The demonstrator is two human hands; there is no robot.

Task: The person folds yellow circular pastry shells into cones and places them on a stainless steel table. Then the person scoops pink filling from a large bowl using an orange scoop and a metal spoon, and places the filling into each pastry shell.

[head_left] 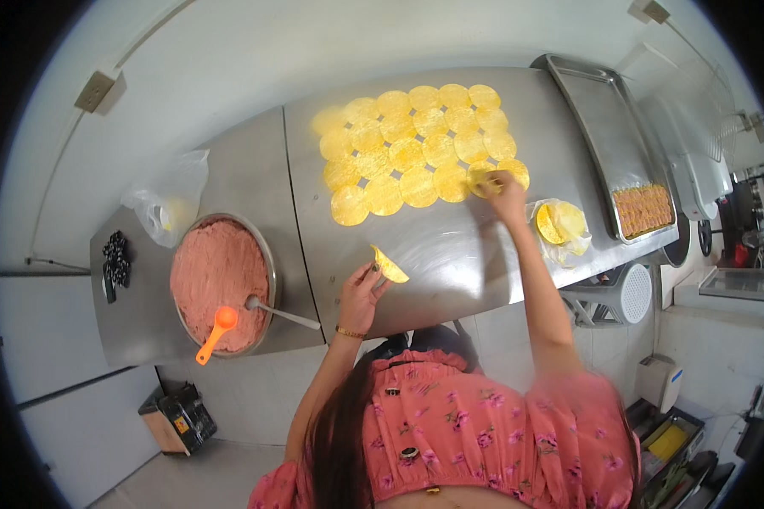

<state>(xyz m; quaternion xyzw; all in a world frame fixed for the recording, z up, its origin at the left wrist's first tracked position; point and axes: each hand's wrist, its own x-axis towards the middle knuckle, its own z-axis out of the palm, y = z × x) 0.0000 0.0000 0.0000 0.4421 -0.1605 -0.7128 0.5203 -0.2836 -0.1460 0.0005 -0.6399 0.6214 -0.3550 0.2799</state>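
Bending between the thumb and fingers of the left hand (361, 299), a yellow round (389, 265) is held in a closed pinch toward seven o'clock of the view's centre; whether more than one is held cannot be told. Toward one o'clock, yellow discs (406, 153) are laid in slanting rows on the steel table (433, 246), their edges touching or overlapping. At two o'clock the right hand (504, 193) is placed over the four-o'clock corner of the rows; its fingers are blurred, so whether a disc is gripped cannot be told. Near three o'clock, wrapped discs (550, 223) are set just beside the right forearm (535, 263). Toward nine o'clock, pink paste (216, 276) is heaped in a metal bowl (272, 284), and an orange scoop (218, 334) and a spoon (285, 315) are rested on it. Brown pieces (643, 210) are gathered at the five-o'clock end of a metal tray (590, 127).
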